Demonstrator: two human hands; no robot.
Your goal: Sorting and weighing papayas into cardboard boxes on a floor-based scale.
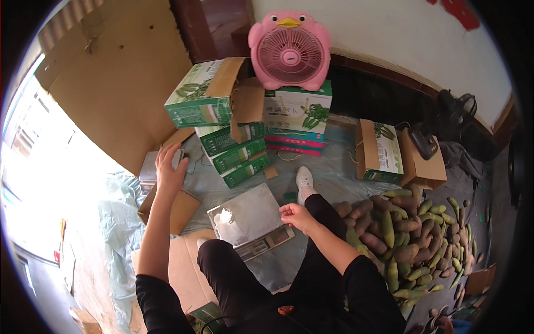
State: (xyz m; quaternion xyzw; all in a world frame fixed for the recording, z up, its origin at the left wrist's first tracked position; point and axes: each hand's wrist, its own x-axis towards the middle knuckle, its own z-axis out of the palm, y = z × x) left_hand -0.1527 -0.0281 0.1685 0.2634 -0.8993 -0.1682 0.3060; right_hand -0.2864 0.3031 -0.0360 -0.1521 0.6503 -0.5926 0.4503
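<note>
My left hand (169,171) reaches out to the left, its fingers curved round a small grey object with a dark rim (180,159) whose kind I cannot make out. A pale box-like thing (149,165) is right beside it. Over the right edge of a weighing scale (250,214) hovers my right hand (299,217), its fingers loosely bent and slightly apart, with nothing visible in them. The scale's metal plate is bare and reflects bright light; its display panel faces my knees.
Green-and-white cartons (239,153) stand stacked ahead, beside a pink fan (290,51) on another carton. To the right lies a heap of long green and reddish-brown produce (403,236). Opened cardboard boxes (175,211) lie at left; another open carton (381,150) stands far right.
</note>
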